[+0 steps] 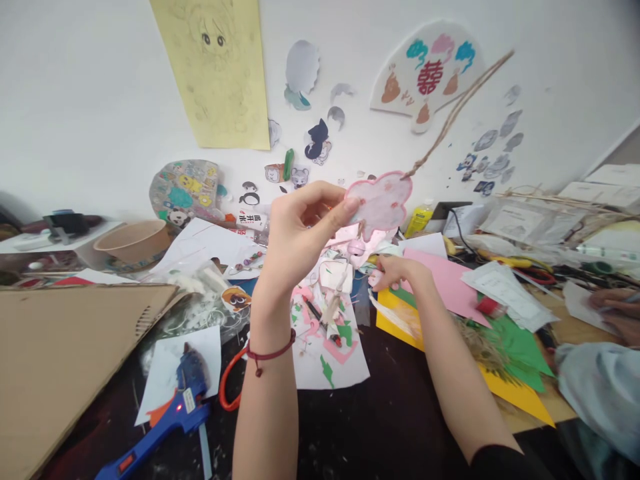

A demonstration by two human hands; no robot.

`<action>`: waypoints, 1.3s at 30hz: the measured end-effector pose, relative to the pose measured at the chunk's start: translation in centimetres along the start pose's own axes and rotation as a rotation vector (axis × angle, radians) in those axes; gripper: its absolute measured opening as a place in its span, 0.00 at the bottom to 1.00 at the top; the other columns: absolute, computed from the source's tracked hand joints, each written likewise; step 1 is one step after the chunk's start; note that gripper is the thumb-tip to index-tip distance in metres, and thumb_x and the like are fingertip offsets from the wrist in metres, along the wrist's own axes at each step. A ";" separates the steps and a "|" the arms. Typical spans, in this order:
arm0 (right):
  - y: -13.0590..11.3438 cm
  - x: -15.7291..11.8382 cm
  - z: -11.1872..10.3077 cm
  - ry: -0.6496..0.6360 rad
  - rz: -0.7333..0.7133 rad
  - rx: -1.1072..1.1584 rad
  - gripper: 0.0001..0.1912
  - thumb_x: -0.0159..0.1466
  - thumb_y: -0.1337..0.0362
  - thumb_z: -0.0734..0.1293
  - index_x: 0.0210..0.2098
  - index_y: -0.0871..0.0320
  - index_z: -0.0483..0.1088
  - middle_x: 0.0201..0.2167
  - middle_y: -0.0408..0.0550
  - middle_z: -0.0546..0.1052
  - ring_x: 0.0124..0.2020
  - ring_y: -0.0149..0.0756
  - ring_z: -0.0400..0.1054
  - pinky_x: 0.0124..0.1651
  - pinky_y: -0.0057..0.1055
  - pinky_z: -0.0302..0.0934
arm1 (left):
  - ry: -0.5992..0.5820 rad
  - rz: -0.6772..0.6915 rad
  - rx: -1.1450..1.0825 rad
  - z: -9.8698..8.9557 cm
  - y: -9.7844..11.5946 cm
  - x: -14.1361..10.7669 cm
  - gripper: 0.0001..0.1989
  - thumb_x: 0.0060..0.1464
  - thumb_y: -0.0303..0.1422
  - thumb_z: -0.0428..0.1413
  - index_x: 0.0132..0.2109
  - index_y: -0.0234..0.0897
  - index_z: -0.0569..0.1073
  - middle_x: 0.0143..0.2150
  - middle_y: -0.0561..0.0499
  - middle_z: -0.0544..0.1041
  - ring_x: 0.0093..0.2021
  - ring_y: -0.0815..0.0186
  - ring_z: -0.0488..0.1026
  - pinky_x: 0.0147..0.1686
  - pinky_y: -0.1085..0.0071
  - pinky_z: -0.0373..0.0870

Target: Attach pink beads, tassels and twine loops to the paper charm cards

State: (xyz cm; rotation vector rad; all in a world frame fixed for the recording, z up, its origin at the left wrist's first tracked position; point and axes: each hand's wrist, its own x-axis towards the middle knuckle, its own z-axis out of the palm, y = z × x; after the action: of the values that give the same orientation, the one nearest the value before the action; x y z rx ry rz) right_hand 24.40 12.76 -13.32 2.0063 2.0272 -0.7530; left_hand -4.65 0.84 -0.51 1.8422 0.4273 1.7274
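1. Pink flower-shaped card (pixel 383 200) is up in the air, in front of the white wall (pixel 75 100) and above the messy table.
2. My left hand (pixel 300 233) holds the card by its left edge, pinched between my thumb and fingers.
3. A brown twine string (pixel 460 107) runs up and to the right from the top of the card.
4. A small pink bell (pixel 356 248) hangs just under the card.
5. My right hand (pixel 395 270) is lower, under the card, with its fingers curled close together by the bits hanging there. I cannot tell just what it holds.
6. A red string bracelet (pixel 270 352) is around my left wrist.
7. Below my hands lies a white sheet with pink and green paper scraps (pixel 330 340).
8. Pink, green and yellow paper sheets (pixel 505 353) lie to the right.
9. A blue glue gun (pixel 173 413) rests on white paper at the lower left, near brown cardboard (pixel 65 360).
10. A paper bowl (pixel 133 241) sits far back on the left.
11. Another person's hand (pixel 617 313) and pale sleeve show at the right edge.
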 end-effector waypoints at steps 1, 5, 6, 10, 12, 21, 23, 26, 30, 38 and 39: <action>-0.4 0.0 0.1 -0.019 0.015 -0.001 0.21 0.70 0.56 0.68 0.58 0.59 0.69 0.56 0.54 0.74 0.52 0.43 0.73 0.53 0.46 0.72 | -0.002 0.004 -0.001 0.0 0.0 0.0 0.12 0.55 0.42 0.67 0.34 0.39 0.79 0.29 0.53 0.75 0.27 0.72 0.63 0.25 0.70 0.59; -1.6 -0.1 0.4 -0.075 0.073 0.013 0.21 0.70 0.56 0.68 0.58 0.59 0.69 0.56 0.54 0.74 0.52 0.42 0.73 0.53 0.46 0.72 | -0.008 0.024 0.010 -0.1 -0.1 0.0 0.11 0.56 0.41 0.67 0.34 0.38 0.80 0.28 0.53 0.74 0.27 0.72 0.64 0.25 0.70 0.59; -1.8 -0.1 0.4 -0.076 0.073 0.022 0.21 0.70 0.56 0.68 0.58 0.59 0.69 0.56 0.54 0.74 0.52 0.42 0.73 0.53 0.46 0.72 | -0.008 0.025 0.016 -0.1 -0.2 0.0 0.12 0.56 0.42 0.67 0.34 0.38 0.80 0.28 0.53 0.74 0.26 0.73 0.64 0.24 0.71 0.59; -2.4 -1.1 0.0 -0.053 0.006 0.087 0.20 0.70 0.56 0.67 0.58 0.58 0.70 0.56 0.54 0.74 0.52 0.42 0.73 0.53 0.46 0.72 | -0.011 0.012 0.036 -0.2 -0.1 -0.1 0.11 0.57 0.41 0.66 0.34 0.39 0.80 0.28 0.53 0.75 0.26 0.72 0.65 0.23 0.72 0.61; -2.5 -2.2 -0.5 -0.014 -0.067 0.149 0.20 0.70 0.56 0.67 0.57 0.59 0.70 0.55 0.53 0.75 0.51 0.42 0.73 0.52 0.45 0.72 | -0.013 0.012 0.034 -0.2 0.0 -0.1 0.10 0.58 0.40 0.66 0.34 0.39 0.80 0.29 0.53 0.76 0.26 0.72 0.65 0.24 0.72 0.61; -2.1 -10.4 -4.0 0.302 -0.636 0.584 0.29 0.60 0.48 0.71 0.57 0.55 0.69 0.57 0.54 0.75 0.46 0.39 0.74 0.50 0.37 0.69 | 0.018 -0.005 0.031 -0.8 0.1 -0.2 0.12 0.56 0.42 0.66 0.34 0.39 0.79 0.29 0.52 0.76 0.26 0.72 0.65 0.24 0.71 0.61; -3.0 -11.5 -4.0 0.356 -0.792 0.789 0.29 0.57 0.52 0.74 0.54 0.55 0.70 0.54 0.54 0.77 0.38 0.37 0.74 0.44 0.37 0.70 | 0.027 0.003 0.023 -1.1 0.1 -0.3 0.11 0.57 0.41 0.66 0.34 0.39 0.79 0.30 0.52 0.76 0.27 0.72 0.65 0.25 0.71 0.61; -5.2 -12.8 -3.9 0.350 -0.959 1.087 0.25 0.52 0.58 0.76 0.49 0.53 0.73 0.44 0.49 0.81 0.27 0.33 0.71 0.33 0.35 0.67 | 0.050 0.019 0.036 -1.4 0.4 -0.4 0.10 0.57 0.40 0.66 0.34 0.39 0.80 0.29 0.52 0.76 0.27 0.72 0.65 0.25 0.71 0.60; -7.7 -14.5 -3.9 0.327 -0.968 1.227 0.31 0.47 0.54 0.77 0.50 0.50 0.74 0.43 0.49 0.81 0.25 0.34 0.68 0.27 0.32 0.63 | 0.082 0.016 0.069 -1.6 0.8 -0.4 0.10 0.57 0.41 0.66 0.34 0.39 0.80 0.28 0.53 0.74 0.25 0.72 0.63 0.23 0.71 0.60; -9.4 -16.7 -4.0 0.358 -0.979 1.239 0.25 0.46 0.50 0.74 0.44 0.45 0.75 0.37 0.42 0.81 0.22 0.30 0.63 0.25 0.30 0.55 | 0.108 0.021 0.108 -1.8 0.9 -0.4 0.12 0.56 0.43 0.66 0.33 0.40 0.79 0.25 0.53 0.72 0.24 0.72 0.61 0.21 0.70 0.56; -9.5 -16.9 -4.0 0.338 -1.000 1.236 0.25 0.46 0.50 0.74 0.44 0.45 0.75 0.37 0.42 0.81 0.22 0.30 0.63 0.24 0.30 0.54 | 0.112 0.018 0.108 -1.8 0.9 -0.4 0.12 0.56 0.43 0.67 0.32 0.40 0.79 0.26 0.53 0.72 0.24 0.72 0.61 0.21 0.70 0.56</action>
State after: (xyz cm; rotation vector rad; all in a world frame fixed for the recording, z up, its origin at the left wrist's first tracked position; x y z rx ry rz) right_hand 17.05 0.26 0.21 1.2519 3.2276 -2.4595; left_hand -6.61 0.26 -0.25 1.8347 0.5607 1.8582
